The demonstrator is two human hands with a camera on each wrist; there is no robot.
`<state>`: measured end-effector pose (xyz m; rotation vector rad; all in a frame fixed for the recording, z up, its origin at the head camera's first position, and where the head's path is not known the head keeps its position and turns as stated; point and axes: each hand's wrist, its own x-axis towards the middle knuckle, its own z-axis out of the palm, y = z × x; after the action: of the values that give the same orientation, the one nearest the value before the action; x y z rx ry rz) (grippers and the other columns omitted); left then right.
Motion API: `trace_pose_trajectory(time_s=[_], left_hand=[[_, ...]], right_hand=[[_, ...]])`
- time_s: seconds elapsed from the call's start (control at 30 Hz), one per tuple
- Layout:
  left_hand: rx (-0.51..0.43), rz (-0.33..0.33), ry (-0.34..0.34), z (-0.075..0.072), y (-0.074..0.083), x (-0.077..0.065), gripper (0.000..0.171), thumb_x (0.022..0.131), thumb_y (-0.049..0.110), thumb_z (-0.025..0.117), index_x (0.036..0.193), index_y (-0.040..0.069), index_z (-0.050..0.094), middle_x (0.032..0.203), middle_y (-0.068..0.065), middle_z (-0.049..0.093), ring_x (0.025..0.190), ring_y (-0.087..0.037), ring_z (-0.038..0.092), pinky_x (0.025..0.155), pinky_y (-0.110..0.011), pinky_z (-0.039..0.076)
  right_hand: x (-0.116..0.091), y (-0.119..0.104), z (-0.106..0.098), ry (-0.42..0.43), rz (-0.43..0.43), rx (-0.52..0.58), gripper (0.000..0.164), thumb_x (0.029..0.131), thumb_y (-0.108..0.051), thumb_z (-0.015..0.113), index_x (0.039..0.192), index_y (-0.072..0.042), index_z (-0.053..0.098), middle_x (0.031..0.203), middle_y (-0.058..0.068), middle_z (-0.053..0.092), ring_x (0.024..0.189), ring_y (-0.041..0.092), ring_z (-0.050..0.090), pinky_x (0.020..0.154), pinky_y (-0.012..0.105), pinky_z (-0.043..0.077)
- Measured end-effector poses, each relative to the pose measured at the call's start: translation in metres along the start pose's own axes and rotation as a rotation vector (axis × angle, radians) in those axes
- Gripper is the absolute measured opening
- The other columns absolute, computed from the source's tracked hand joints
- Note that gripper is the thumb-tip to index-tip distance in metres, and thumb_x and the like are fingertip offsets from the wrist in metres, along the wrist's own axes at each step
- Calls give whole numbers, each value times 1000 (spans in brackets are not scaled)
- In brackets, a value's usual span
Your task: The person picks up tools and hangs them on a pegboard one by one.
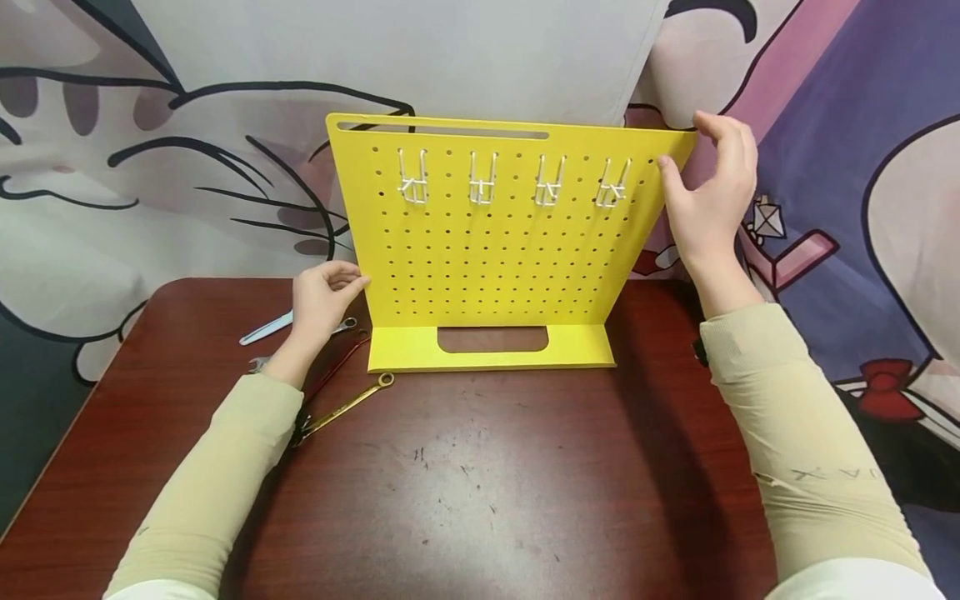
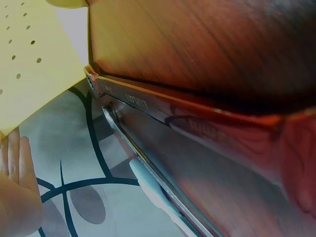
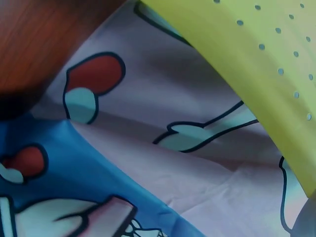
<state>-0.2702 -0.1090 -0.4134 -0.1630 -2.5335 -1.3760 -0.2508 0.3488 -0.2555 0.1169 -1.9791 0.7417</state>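
A yellow pegboard point(image 1: 487, 250) stands on its flat base, which has a cut-out. Several white wire hooks point(image 1: 482, 178) hang in a row near its top. My left hand point(image 1: 318, 300) pinches the board's left edge low down, with fingers partly behind it in the left wrist view. At the top right corner my right hand point(image 1: 716, 187) holds the board, thumb on the front face and forefinger at the corner. Beside the base lies a gold wrench point(image 1: 345, 407). A red wrench point(image 2: 187, 113) and a silver wrench point(image 2: 148, 165) lie below my left hand, partly hidden.
A light blue handle point(image 1: 266, 328) lies left of my left hand, partly covered by it. The dark red wooden table point(image 1: 480, 483) spreads out in front of the board. Behind it rises a wall point(image 1: 240, 167) with cartoon drawings.
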Motion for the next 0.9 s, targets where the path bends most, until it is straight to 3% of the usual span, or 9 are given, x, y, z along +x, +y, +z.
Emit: trace_pose_trajectory(time_s=[0.23, 0.5, 0.9], left_hand=[[-17, 3, 13, 1, -1, 0, 23, 100, 11, 75, 114, -6, 76, 110, -26, 78, 101, -37, 75, 77, -1, 41], [-36, -1, 19, 2, -1, -1, 23, 100, 12, 75, 115, -6, 76, 110, -27, 78, 101, -36, 74, 78, -1, 42], [-19, -12, -7, 0, -1, 2, 24, 100, 12, 75, 115, -6, 76, 111, -27, 78, 101, -39, 75, 74, -1, 42]], right_hand=[[14, -3, 7, -112, 19, -37, 42, 95, -21, 76, 134, -8, 69, 136, 9, 69, 133, 21, 57, 118, 23, 36], [18, -1, 14, -194, -25, -52, 34, 97, -14, 73, 129, -4, 72, 132, 15, 72, 130, 31, 59, 118, 32, 38], [11, 2, 18, -126, -36, 16, 28, 96, -13, 77, 121, -1, 78, 124, 16, 77, 124, 32, 63, 111, 29, 42]])
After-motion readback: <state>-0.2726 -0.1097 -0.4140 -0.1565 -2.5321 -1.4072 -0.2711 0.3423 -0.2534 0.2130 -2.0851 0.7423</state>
